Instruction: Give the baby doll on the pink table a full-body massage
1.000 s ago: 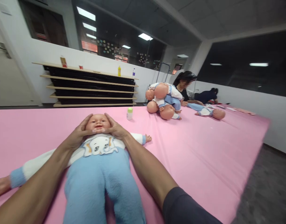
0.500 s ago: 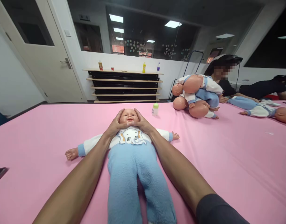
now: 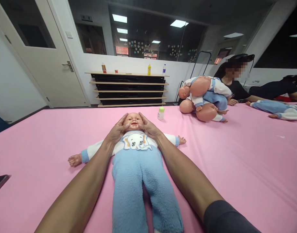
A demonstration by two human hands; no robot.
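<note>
On its back on the pink-covered table (image 3: 236, 168) lies a baby doll (image 3: 136, 168) in fuzzy blue trousers and a white top with an elephant face. Its arms are spread to both sides and its head points away from me. My left hand (image 3: 118, 130) cups the left side of the doll's head, thumb along the cheek. On the opposite side my right hand (image 3: 149, 127) does the same, its thumb by the corner of the mouth. Fingers of both hands wrap the sides of the head; whether any reach underneath is hidden.
A white bottle with a green cap (image 3: 160, 113) stands beyond the doll. Several dolls (image 3: 204, 97) are piled at the back right, near a person (image 3: 236, 77) with another doll (image 3: 279, 108). A dark flat device (image 3: 0, 183) lies at the left edge.
Both my thumbs have slid outward from the doll's chin along its cheeks, uncovering the mouth and chin. At the right, the other person's doll has shifted rightward.
</note>
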